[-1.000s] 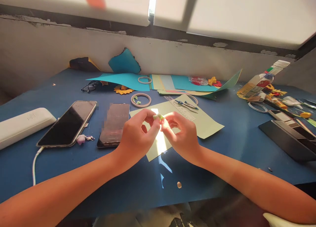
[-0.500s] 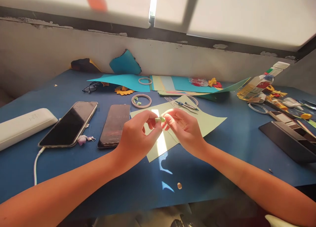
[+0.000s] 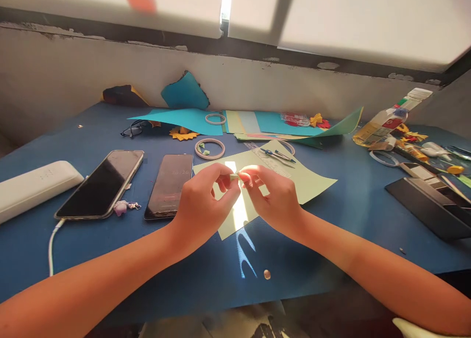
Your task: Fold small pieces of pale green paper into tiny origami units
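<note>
Over a pale green paper sheet (image 3: 312, 183), my left hand (image 3: 208, 203) pinches a small piece of folded green paper (image 3: 234, 177) between thumb and forefinger. My right hand (image 3: 275, 200) meets it from the other side, its curled fingertips at the edge of the same piece. Most of the piece is covered by fingers, so its exact shape is hard to make out. A drawing compass (image 3: 276, 155) and a clear ruler (image 3: 275, 166) lie on the sheet behind my hands.
Left of my hands lie two phones (image 3: 101, 183) and a white power bank (image 3: 39, 186). Tape rolls (image 3: 209, 149) and blue paper (image 3: 172, 118) are farther back. A leaning bottle (image 3: 390, 119) and a dark open box (image 3: 423, 208) stand right. A small round object (image 3: 267, 274) lies near the front edge.
My right fingers have shifted on the small paper piece, with the thumb drawn down and back from it. My left hand keeps its pinch. The sunlit patch on the table has changed shape.
</note>
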`<state>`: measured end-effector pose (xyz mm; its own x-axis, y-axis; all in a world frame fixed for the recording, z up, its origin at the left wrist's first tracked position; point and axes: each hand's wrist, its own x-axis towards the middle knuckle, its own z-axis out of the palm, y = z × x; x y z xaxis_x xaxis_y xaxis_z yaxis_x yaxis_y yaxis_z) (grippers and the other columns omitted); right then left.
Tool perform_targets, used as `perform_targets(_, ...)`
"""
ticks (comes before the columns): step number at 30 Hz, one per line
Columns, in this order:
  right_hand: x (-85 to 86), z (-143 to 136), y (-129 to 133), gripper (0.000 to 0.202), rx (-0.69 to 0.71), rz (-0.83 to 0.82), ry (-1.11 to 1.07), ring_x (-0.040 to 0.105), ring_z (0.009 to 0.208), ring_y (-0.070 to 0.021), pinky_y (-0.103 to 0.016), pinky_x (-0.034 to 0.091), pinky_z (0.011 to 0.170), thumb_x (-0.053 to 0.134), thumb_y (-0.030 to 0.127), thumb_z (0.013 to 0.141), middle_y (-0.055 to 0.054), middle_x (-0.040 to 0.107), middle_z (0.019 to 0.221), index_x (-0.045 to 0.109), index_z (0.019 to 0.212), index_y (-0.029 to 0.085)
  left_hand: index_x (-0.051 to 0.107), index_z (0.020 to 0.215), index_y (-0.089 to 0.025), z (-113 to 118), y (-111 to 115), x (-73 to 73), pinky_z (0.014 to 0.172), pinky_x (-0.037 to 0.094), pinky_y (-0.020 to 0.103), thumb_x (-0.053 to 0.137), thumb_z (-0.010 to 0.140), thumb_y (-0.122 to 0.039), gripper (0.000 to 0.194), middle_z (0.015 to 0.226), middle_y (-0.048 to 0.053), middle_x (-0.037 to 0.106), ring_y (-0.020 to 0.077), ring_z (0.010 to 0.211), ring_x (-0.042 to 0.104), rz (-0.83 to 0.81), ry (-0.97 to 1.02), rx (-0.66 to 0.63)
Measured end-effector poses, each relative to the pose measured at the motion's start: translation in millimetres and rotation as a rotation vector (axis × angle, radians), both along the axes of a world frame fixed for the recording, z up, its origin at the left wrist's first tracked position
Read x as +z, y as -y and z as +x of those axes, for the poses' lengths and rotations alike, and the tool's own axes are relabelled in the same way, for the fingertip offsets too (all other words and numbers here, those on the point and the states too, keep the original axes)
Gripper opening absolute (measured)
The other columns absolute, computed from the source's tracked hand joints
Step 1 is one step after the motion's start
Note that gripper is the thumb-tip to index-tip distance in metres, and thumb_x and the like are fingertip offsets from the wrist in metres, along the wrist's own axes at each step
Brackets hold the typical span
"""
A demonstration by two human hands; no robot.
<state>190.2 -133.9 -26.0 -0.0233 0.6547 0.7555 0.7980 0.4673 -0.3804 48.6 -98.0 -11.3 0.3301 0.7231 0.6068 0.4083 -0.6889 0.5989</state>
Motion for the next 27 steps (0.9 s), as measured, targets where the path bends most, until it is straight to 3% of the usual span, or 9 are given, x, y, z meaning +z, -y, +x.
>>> perform_targets(7, 2.6, 1, -2, 0.018, -0.045, 0.074, 0.208, 0.057, 0.051, -0.0124, -0.024, 0.041, 0.047, 0.043, 0.020, 0.086, -0.005, 0.065, 0.063, 0.053, 0.072, 0.017, 0.055, 0.072, -0.018, 1, -1, -0.6, 0.044, 0.037, 0.015, 0.055, 0.072, -0.014, 0.004, 0.059, -0.005, 0.053, 0.0063, 0.052, 0.048, -0.004, 0.004, -0.004)
perform_targets(10, 5.2, 0, -1, 0.014, -0.060, 0.073, 0.228, 0.058, 0.052, -0.0129, -0.024, 0.042, 0.047, 0.044, 0.022, 0.086, -0.005, 0.066, 0.064, 0.053, 0.076, 0.018, 0.055, 0.074, -0.018, 1, -1, 0.9, 0.043, 0.038, 0.015, 0.055, 0.073, -0.015, 0.003, 0.060, -0.005, 0.054, 0.0070, 0.053, 0.049, -0.014, 0.002, -0.005)
perform_targets(14, 8.2, -2, 3, 0.015, -0.083, 0.066, 0.164, 0.061, 0.057, -0.0124, -0.022, 0.043, 0.045, 0.042, 0.021, 0.084, -0.006, 0.068, 0.079, 0.048, 0.097, 0.016, 0.055, 0.076, -0.019, 0, 0, 2.2, 0.043, 0.039, 0.016, 0.053, 0.077, -0.020, 0.002, 0.062, -0.004, 0.055, 0.0070, 0.052, 0.049, -0.060, 0.006, -0.003)
perform_targets(20, 7.6, -3, 5, 0.006, -0.084, 0.080, 0.112, 0.057, 0.048, -0.0101, -0.020, 0.041, 0.043, 0.049, 0.022, 0.080, 0.000, 0.063, 0.062, 0.052, 0.081, 0.017, 0.054, 0.078, -0.019, 0, 3, 0.8, 0.042, 0.039, 0.016, 0.053, 0.077, -0.017, 0.003, 0.060, -0.005, 0.054, 0.0066, 0.049, 0.048, 0.010, 0.017, 0.004)
perform_targets(27, 6.2, -10, 5, 0.008, -0.101, 0.085, -0.025, 0.059, 0.048, -0.0096, -0.020, 0.045, 0.046, 0.049, 0.019, 0.080, 0.001, 0.065, 0.063, 0.054, 0.085, 0.017, 0.052, 0.080, -0.019, 2, 7, -2.5, 0.038, 0.037, 0.014, 0.052, 0.080, -0.017, 0.002, 0.063, -0.005, 0.054, 0.0050, 0.045, 0.045, 0.083, 0.023, -0.011)
